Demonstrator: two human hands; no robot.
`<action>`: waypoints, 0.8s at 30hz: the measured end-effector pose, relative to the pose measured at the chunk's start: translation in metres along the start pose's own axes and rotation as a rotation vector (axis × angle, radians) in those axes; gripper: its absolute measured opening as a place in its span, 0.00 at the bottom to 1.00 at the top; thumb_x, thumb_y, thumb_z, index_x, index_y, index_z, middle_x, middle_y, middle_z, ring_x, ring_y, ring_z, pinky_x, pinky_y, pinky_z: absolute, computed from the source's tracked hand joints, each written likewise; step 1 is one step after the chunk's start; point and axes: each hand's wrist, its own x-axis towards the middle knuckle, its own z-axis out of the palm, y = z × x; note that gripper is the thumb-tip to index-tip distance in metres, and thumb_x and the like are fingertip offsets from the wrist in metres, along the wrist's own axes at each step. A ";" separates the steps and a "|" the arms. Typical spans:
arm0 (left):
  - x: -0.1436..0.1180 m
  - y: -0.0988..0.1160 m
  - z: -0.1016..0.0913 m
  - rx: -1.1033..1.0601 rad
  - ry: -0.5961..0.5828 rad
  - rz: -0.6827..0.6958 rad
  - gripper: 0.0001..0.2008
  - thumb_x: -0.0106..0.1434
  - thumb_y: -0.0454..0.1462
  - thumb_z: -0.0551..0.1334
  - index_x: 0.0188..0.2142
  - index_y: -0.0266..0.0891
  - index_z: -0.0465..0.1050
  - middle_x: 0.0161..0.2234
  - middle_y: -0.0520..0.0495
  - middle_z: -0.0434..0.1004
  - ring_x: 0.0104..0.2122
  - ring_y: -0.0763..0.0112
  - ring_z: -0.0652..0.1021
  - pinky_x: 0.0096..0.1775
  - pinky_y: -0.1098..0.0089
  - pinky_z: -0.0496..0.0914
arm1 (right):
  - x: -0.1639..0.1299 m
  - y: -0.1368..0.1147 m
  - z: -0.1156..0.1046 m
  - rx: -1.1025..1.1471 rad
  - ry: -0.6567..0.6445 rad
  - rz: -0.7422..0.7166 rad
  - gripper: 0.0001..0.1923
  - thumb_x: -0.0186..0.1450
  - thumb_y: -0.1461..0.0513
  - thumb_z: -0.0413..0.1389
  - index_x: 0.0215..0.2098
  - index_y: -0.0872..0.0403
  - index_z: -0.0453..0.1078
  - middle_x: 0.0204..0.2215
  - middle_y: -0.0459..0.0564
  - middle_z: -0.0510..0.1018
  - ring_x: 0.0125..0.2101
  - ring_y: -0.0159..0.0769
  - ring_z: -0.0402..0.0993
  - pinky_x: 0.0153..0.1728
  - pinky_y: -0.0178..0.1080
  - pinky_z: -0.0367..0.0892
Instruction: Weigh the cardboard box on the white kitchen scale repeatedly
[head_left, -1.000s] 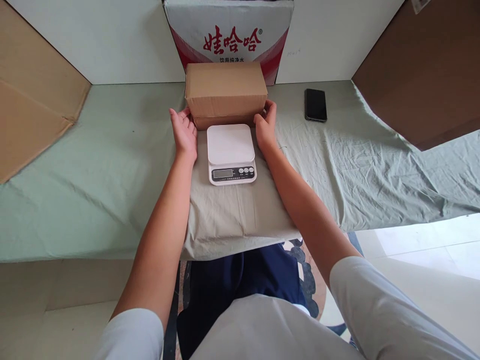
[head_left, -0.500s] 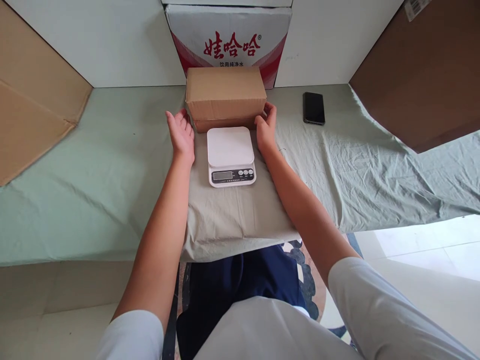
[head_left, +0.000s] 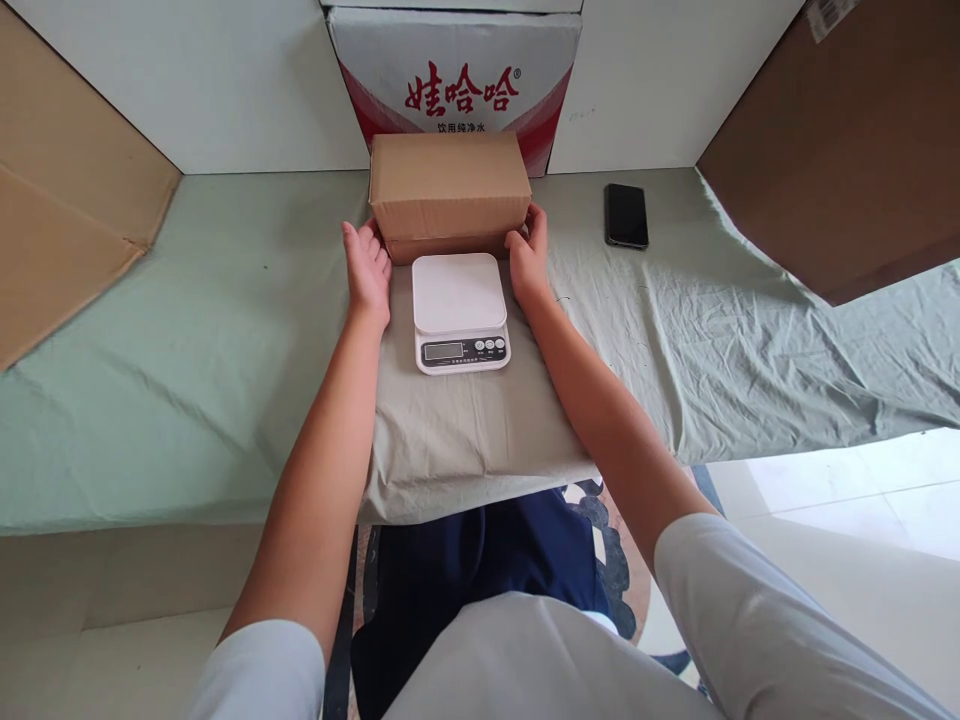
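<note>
Flanking the brown cardboard box (head_left: 448,192) from both sides, your hands sit at its lower corners. Your left hand (head_left: 367,268) has its fingers spread, palm turned inward, its fingertips at the box's lower left corner; whether they press the cardboard or rest just beside it is hard to tell. Your right hand (head_left: 528,255) is likewise spread, fingers laid against the lower right corner, touching the box. Neither hand is closed around anything.

The box rests on the sheet-covered table (head_left: 225,330), just behind the white kitchen scale (head_left: 459,310) and touching or almost touching its far edge. The scale's platform is bare, and its display is too small to read. So, as a judgement, the box is framed for a grip but not lifted, and nothing is on the scale yet.

Behind the box a red-and-white printed carton (head_left: 454,75) stands against the wall. A black phone (head_left: 626,215) lies flat to the right, well apart from your right hand. Large cardboard sheets lean at the far left (head_left: 67,190) and far right (head_left: 847,150). The scale stands on a raised, cloth-draped pad (head_left: 465,440) at the table's near edge.
</note>
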 end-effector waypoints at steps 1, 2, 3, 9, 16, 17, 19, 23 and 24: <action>0.000 0.001 0.001 0.006 -0.004 -0.005 0.39 0.52 0.75 0.51 0.51 0.61 0.78 0.68 0.53 0.71 0.74 0.60 0.61 0.73 0.54 0.55 | -0.001 -0.003 0.001 0.004 0.003 0.027 0.25 0.65 0.55 0.53 0.59 0.46 0.56 0.62 0.53 0.70 0.66 0.44 0.67 0.71 0.57 0.61; -0.001 0.001 0.001 0.017 -0.009 -0.012 0.40 0.52 0.75 0.50 0.52 0.61 0.77 0.69 0.53 0.71 0.75 0.61 0.60 0.73 0.54 0.55 | -0.002 -0.007 0.002 0.013 0.005 0.061 0.26 0.64 0.55 0.54 0.60 0.46 0.56 0.62 0.52 0.70 0.66 0.43 0.67 0.72 0.56 0.60; -0.001 0.002 0.001 0.030 -0.013 -0.018 0.40 0.53 0.75 0.49 0.53 0.61 0.76 0.69 0.53 0.71 0.76 0.63 0.57 0.73 0.54 0.55 | -0.003 -0.012 0.003 0.020 0.004 0.091 0.27 0.64 0.56 0.55 0.60 0.46 0.56 0.62 0.52 0.70 0.66 0.43 0.66 0.72 0.55 0.59; -0.004 0.006 -0.001 0.018 -0.038 -0.019 0.42 0.56 0.75 0.46 0.54 0.59 0.76 0.70 0.51 0.70 0.76 0.62 0.58 0.73 0.54 0.53 | -0.009 -0.032 0.005 0.016 -0.021 0.099 0.30 0.62 0.57 0.58 0.60 0.47 0.55 0.61 0.52 0.71 0.68 0.43 0.63 0.74 0.54 0.58; -0.014 0.021 0.001 0.023 -0.024 0.059 0.39 0.58 0.75 0.45 0.55 0.64 0.76 0.70 0.57 0.69 0.75 0.64 0.59 0.75 0.57 0.52 | -0.011 -0.049 0.007 0.014 0.004 0.027 0.36 0.64 0.52 0.61 0.66 0.45 0.53 0.68 0.51 0.65 0.74 0.44 0.56 0.78 0.54 0.50; -0.016 0.024 0.002 0.022 -0.020 0.067 0.40 0.59 0.74 0.44 0.55 0.63 0.76 0.70 0.57 0.68 0.75 0.64 0.59 0.75 0.58 0.53 | -0.012 -0.053 0.007 0.008 0.004 0.013 0.37 0.64 0.52 0.60 0.67 0.44 0.53 0.68 0.51 0.65 0.75 0.44 0.55 0.78 0.54 0.49; -0.019 0.028 0.003 0.008 -0.006 0.093 0.42 0.61 0.74 0.42 0.56 0.57 0.75 0.71 0.55 0.67 0.75 0.64 0.60 0.75 0.59 0.52 | -0.013 -0.062 0.006 -0.002 0.002 -0.017 0.37 0.65 0.50 0.60 0.68 0.43 0.54 0.69 0.50 0.65 0.76 0.44 0.52 0.78 0.54 0.50; -0.025 0.036 0.004 -0.005 -0.023 0.131 0.43 0.62 0.73 0.40 0.56 0.54 0.75 0.70 0.53 0.68 0.74 0.64 0.61 0.74 0.58 0.53 | -0.017 -0.080 0.002 0.011 -0.011 -0.043 0.38 0.65 0.50 0.60 0.70 0.40 0.52 0.69 0.49 0.66 0.77 0.44 0.49 0.78 0.55 0.50; -0.027 0.037 0.004 -0.006 -0.029 0.136 0.43 0.61 0.74 0.41 0.55 0.55 0.75 0.70 0.53 0.69 0.74 0.64 0.62 0.74 0.58 0.54 | -0.018 -0.083 0.002 0.011 -0.012 -0.036 0.39 0.65 0.51 0.60 0.71 0.40 0.51 0.69 0.49 0.65 0.77 0.44 0.49 0.78 0.55 0.50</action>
